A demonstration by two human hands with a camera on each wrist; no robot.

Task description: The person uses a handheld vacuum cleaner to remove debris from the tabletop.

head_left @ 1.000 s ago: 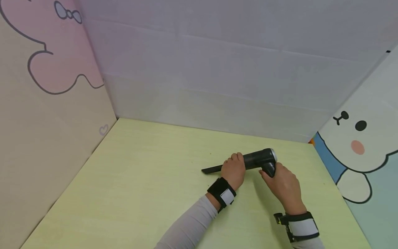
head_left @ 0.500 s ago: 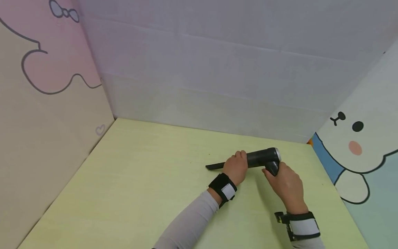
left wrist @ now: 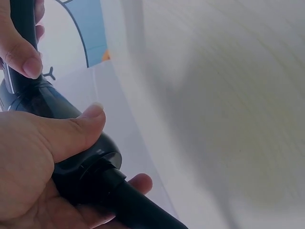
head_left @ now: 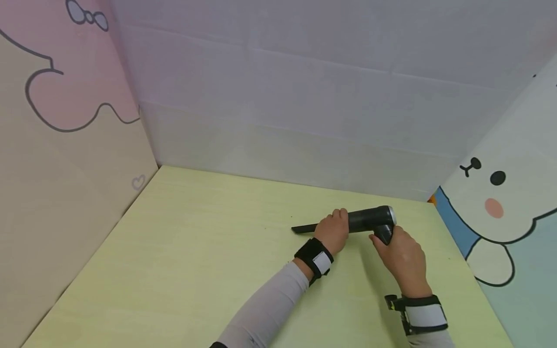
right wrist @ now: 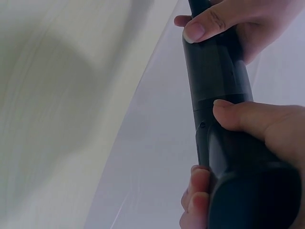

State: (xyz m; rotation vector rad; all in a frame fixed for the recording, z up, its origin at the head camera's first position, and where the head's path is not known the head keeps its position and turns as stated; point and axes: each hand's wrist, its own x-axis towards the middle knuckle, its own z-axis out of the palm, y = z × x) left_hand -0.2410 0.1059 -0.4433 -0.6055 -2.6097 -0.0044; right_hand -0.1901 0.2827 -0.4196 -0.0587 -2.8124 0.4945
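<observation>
In the head view, a black handheld vacuum cleaner (head_left: 365,220) with a thin crevice nozzle (head_left: 303,228) is held above the table, nozzle pointing left. My left hand (head_left: 331,233) grips the front of its body where the nozzle joins. Behind it, my right hand (head_left: 403,258) wraps around the downward handle (head_left: 383,234). The left wrist view shows the left thumb lying along the dark body (left wrist: 43,102), fingers curled underneath. In the right wrist view, the right thumb presses the body (right wrist: 217,71) near the handle, with fingers around the other side.
The pale yellow table (head_left: 196,251) stretches under both hands, and their shadows fall on it. A plain grey-white wall (head_left: 278,96) closes off the back. Cartoon-printed panels stand on the left (head_left: 74,193) and right (head_left: 522,145).
Both hands have shifted slightly right with the vacuum cleaner. Its nozzle tip has risen a little, so the nozzle lies closer to level. Both grips stay the same.
</observation>
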